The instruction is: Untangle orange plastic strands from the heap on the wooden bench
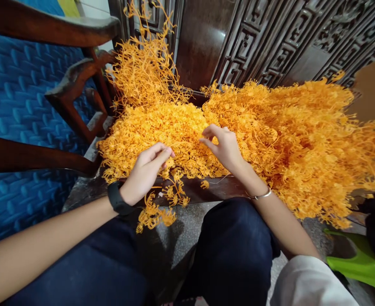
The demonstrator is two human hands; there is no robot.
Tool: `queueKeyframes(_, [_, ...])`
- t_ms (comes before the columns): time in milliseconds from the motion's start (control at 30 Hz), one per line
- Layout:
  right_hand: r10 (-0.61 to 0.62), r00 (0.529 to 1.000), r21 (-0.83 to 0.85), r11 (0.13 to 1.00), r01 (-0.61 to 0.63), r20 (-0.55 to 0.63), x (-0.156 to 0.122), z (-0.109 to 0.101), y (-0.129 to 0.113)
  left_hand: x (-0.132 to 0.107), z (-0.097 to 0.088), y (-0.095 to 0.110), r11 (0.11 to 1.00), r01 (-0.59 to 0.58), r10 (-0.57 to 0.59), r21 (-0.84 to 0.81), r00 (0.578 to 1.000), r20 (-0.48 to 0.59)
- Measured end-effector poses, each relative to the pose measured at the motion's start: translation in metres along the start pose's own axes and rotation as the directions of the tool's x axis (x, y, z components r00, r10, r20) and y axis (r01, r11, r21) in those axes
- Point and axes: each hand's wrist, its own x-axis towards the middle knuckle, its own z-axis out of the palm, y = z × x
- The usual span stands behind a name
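My left hand (150, 168) is closed, its thumb pressed to the fingertips. Orange plastic flower sprigs (155, 216) hang just below it, over the edge of the dark wooden seat; part of them is hidden behind the hand. My right hand (225, 146) hovers over the heap with fingers curled and a gap between thumb and forefinger, nothing visible in it. In front of both hands lies a heap of loose yellow-orange plastic flower pieces (171, 121). To the right spreads a large pile of similar orange sprigs (302, 144).
A carved dark wooden backrest (203, 42) stands behind the piles. Thin orange stems (142, 72) are heaped at the back left, beside a wooden armrest (75, 106). Blue woven-patterned material (15, 106) fills the left. A green plastic stool (359, 259) is at lower right, cardboard (373, 89) at far right.
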Motion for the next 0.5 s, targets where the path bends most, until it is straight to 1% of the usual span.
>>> queueKeyframes(67, [-0.100, 0.993, -0.057, 0.993, 0.103, 0.059, -0.001, 0.003, -0.002, 0.003, 0.002, -0.002, 0.998, 0.018, -0.017, -0.054, 1.000, 0.016])
queueKeyframes(133, [-0.158, 0.983, -0.131, 0.977, 0.169, 0.091, -0.001, 0.007, -0.003, 0.004, 0.004, -0.003, 0.995, 0.036, -0.032, -0.097, 0.999, 0.039])
queueKeyframes(200, [-0.176, 0.978, -0.179, 0.965, 0.194, 0.108, -0.001, 0.010, -0.004, 0.003, 0.004, -0.003, 0.991, 0.062, -0.056, -0.120, 0.997, 0.049])
queueKeyframes(300, [-0.150, 0.984, -0.178, 0.970, 0.164, 0.092, 0.000, 0.011, -0.006, 0.004, 0.003, -0.001, 0.979, 0.120, -0.110, -0.168, 0.992, 0.068])
queueKeyframes(367, [-0.106, 0.993, -0.095, 0.989, 0.110, 0.041, 0.000, 0.008, -0.010, 0.005, 0.002, 0.000, 0.966, 0.154, -0.140, -0.208, 0.987, 0.079])
queueKeyframes(400, [-0.077, 0.997, -0.014, 0.997, 0.077, 0.028, 0.001, 0.006, -0.014, 0.005, 0.002, 0.000, 0.962, 0.160, -0.146, -0.222, 0.986, 0.078])
queueKeyframes(433, [-0.049, 0.998, 0.100, 0.994, 0.045, 0.041, 0.001, 0.004, -0.018, 0.005, 0.002, 0.000, 0.961, 0.155, -0.141, -0.229, 0.987, 0.078])
queueKeyframes(467, [-0.030, 0.996, 0.235, 0.972, 0.010, 0.083, 0.002, 0.002, -0.023, 0.006, 0.002, 0.000, 0.962, 0.142, -0.126, -0.231, 0.989, 0.083])
queueKeyframes(500, [-0.027, 0.988, 0.376, 0.926, -0.033, 0.154, 0.002, 0.001, -0.028, 0.006, 0.002, 0.000, 0.966, 0.121, -0.102, -0.230, 0.990, 0.093])
